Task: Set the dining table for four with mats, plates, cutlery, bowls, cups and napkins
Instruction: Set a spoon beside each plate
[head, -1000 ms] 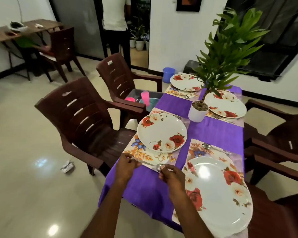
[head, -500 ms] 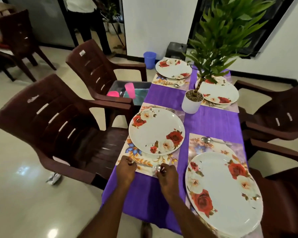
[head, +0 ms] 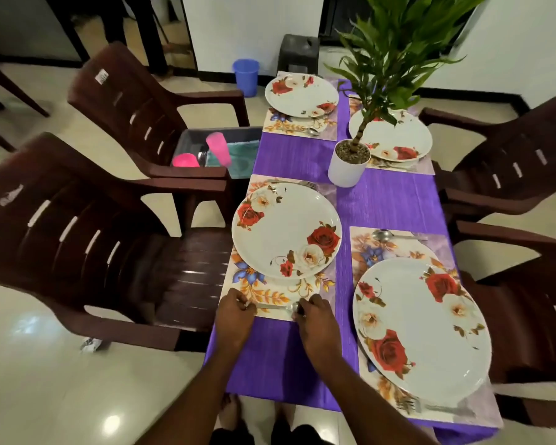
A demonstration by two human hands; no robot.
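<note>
The spoon (head: pixel 275 306) lies on the near edge of the mat (head: pixel 264 292), just below the plate (head: pixel 286 229). Its long axis runs left to right, parallel to the table (head: pixel 389 200) edge, with the bowl end at the right. We hold it at both ends: our left hand (head: pixel 235 317) pinches the handle end with curled fingers, and our right hand (head: pixel 316 319) pinches at the bowl. Both hands are equally near, one at each tip, so we judge that the next move is only to straighten the spoon and let it go. A fork (head: pixel 297 182) lies on the far side of this plate. Pink cups (head: pixel 219 148) wait in a bin (head: pixel 190 136) on the chair (head: pixel 148 101) to the left.
</note>
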